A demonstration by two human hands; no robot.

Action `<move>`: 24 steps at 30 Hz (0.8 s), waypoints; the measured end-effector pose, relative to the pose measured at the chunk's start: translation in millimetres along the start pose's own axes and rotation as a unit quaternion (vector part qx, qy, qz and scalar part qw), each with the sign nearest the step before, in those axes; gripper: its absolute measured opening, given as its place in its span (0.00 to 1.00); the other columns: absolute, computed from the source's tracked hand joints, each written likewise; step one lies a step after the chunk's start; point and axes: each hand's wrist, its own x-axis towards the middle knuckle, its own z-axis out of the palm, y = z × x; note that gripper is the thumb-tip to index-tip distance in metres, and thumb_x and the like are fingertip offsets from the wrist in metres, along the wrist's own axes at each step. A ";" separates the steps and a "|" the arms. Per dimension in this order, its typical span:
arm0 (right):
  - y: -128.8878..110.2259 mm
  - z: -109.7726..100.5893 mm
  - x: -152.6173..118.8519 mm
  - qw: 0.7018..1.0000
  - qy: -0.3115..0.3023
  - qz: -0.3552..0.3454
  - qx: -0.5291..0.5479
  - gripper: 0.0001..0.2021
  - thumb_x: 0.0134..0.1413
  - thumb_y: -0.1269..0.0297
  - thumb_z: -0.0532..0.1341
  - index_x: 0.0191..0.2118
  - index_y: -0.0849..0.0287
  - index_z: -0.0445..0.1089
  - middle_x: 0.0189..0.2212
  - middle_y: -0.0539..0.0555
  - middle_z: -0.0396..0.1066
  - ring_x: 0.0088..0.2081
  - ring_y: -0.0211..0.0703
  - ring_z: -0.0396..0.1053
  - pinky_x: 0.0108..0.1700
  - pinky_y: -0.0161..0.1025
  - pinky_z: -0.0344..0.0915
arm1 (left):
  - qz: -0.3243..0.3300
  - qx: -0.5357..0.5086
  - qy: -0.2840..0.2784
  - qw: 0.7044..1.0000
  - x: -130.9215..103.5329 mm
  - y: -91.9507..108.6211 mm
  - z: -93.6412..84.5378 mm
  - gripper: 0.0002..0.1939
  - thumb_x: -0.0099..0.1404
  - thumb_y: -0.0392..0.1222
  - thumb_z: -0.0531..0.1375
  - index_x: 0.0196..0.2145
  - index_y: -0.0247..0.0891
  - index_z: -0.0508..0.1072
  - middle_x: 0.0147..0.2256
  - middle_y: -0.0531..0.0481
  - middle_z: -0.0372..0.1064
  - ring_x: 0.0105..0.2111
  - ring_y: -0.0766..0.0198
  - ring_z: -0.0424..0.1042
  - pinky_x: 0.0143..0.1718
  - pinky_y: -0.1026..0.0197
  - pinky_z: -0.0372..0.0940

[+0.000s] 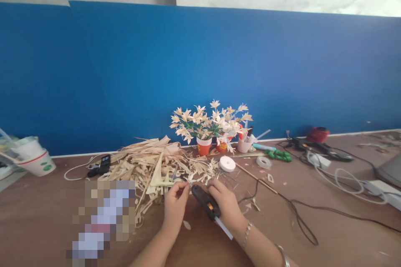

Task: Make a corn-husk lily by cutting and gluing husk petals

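Note:
My right hand (221,198) is wrapped round a black glue gun (205,202), with a clear glue stick (224,228) poking out of its back end. The gun's nozzle points up and left, close to the fingertips of my left hand (177,198). Those fingers are pinched together; what they hold is too small to make out. Behind my left hand spreads a pile of dry, pale husk strips (144,164). Pale artificial flowers (213,121) stand in an orange cup (204,147) and another cup beside it.
A white tape roll (227,164), a clear tape roll (264,162) and green wire (278,155) lie behind my right hand. Black cable (300,217) loops across the right side. A white cup (39,162) stands far left; a blue partition (188,71) rises behind the table.

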 end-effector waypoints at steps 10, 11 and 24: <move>1.5 1.7 -0.7 1.000 0.001 -0.005 -0.010 0.05 0.44 0.72 0.56 0.30 0.57 0.62 0.36 0.54 0.65 0.36 0.42 0.65 0.36 0.35 0.61 | 0.007 0.014 0.001 1.000 -0.3 0.0 -0.6 0.10 0.55 0.46 0.59 0.25 0.36 0.72 0.23 0.52 0.69 0.26 0.63 0.68 0.31 0.63 0.63; 1.9 2.1 -0.9 1.000 0.000 -0.005 -0.010 0.05 0.44 0.72 0.56 0.30 0.57 0.62 0.36 0.54 0.65 0.36 0.42 0.65 0.37 0.35 0.61 | 0.006 0.016 0.002 1.000 -0.3 0.3 -0.7 0.10 0.55 0.46 0.59 0.25 0.36 0.72 0.23 0.52 0.69 0.26 0.63 0.68 0.31 0.63 0.63; 1.9 2.3 -1.4 1.000 0.001 -0.005 -0.005 0.05 0.45 0.72 0.56 0.31 0.58 0.63 0.37 0.54 0.65 0.37 0.42 0.64 0.37 0.35 0.61 | 0.015 0.021 0.004 1.000 -0.7 -0.1 -1.9 0.10 0.56 0.45 0.59 0.26 0.36 0.73 0.24 0.51 0.70 0.27 0.63 0.69 0.32 0.63 0.63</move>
